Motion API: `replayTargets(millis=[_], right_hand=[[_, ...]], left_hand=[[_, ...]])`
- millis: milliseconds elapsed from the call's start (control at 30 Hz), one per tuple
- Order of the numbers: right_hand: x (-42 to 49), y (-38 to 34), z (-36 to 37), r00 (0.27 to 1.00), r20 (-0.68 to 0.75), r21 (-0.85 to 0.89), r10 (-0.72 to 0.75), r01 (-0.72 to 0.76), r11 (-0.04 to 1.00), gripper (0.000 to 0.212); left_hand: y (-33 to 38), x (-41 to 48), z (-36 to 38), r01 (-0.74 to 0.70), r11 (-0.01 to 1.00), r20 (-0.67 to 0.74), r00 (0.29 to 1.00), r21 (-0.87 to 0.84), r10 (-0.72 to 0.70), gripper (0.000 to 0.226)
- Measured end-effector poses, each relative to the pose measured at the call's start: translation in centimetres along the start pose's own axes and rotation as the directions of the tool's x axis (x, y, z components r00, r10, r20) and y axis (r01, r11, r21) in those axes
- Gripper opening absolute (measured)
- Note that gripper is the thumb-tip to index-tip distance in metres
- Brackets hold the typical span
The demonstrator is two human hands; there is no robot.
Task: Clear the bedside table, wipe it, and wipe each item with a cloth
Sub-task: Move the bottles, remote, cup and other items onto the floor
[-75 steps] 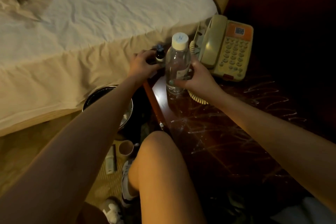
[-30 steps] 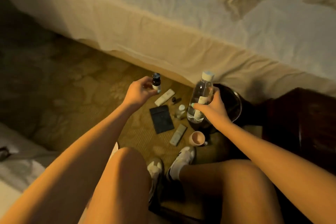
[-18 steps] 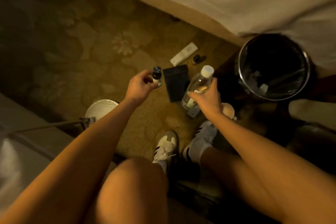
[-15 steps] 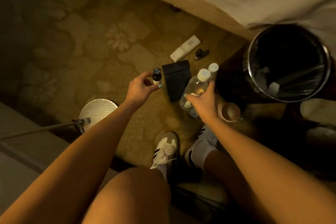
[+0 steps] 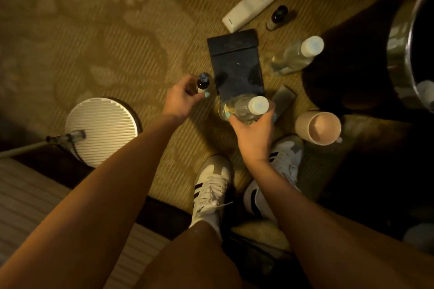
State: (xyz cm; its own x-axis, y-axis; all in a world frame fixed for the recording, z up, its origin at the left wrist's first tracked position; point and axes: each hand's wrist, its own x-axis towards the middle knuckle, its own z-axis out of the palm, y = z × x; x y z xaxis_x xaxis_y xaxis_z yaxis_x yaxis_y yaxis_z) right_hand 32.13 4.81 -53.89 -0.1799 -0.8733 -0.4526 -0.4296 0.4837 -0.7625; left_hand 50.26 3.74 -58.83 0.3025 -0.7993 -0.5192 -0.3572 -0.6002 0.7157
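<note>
My left hand pinches a small dark bottle with a dark cap, low over the patterned carpet. My right hand grips a clear water bottle with a white cap, held upright just above the near end of a black flat case lying on the floor. Beyond the case lie a white remote, another small dark bottle and a second clear bottle. A grey flat item and a pink cup sit to the right. The bedside table is out of view.
A metal bin with a black liner stands at the right edge. The round white ribbed base of a stand sits on the carpet at left. My two white sneakers are planted below the hands. A striped surface fills the lower left corner.
I turned from the bedside table down to the floor, carrying both bottles. Over the last half second both hands have dropped lower, closer to the items on the carpet.
</note>
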Motion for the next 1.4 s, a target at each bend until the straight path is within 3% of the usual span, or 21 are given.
replayTargets(millis=[100,400,533,733,900,1167,1400], right_hand=[[-0.4,1.0,-0.2,1.000,0.016,-0.011,-0.020,0.020,1.000,0.080],[-2.6,3.8,0.0,0.989,0.075,-0.138,-0.130,0.139,0.981,0.080],[-2.6,3.6,0.0,0.992,0.041,-0.161,-0.121,0.126,0.979,0.078],[-2.0,3.2,-0.4,0.993,0.010,-0.202,-0.115,0.115,0.973,0.076],[-2.5,3.5,-1.3,0.997,0.015,-0.230,-0.079,0.080,0.970,0.076],[-4.2,0.7,-3.8,0.987,0.159,-0.266,-0.021,0.064,0.962,0.107],[-4.6,-8.1,-8.6,0.987,0.067,-0.187,-0.144,0.154,0.970,0.100]], left_hand=[[-1.1,0.1,1.5,-0.009,0.996,-0.004,1.000,-0.084,0.009,0.029],[-3.2,-0.2,2.5,-0.029,0.999,-0.045,0.999,-0.041,0.028,0.037],[-3.4,-0.5,2.5,-0.036,0.998,-0.024,0.999,-0.046,0.035,0.041],[-3.9,-1.3,1.4,0.029,0.995,0.019,0.999,-0.098,-0.027,0.070],[-4.1,-3.1,-0.5,0.064,0.985,-0.004,0.998,-0.159,-0.065,0.069],[1.0,-5.7,-3.9,-0.010,0.999,-0.019,1.000,-0.032,0.009,0.071],[10.4,-7.5,-7.5,-0.169,0.978,-0.010,0.985,0.119,0.171,0.072]])
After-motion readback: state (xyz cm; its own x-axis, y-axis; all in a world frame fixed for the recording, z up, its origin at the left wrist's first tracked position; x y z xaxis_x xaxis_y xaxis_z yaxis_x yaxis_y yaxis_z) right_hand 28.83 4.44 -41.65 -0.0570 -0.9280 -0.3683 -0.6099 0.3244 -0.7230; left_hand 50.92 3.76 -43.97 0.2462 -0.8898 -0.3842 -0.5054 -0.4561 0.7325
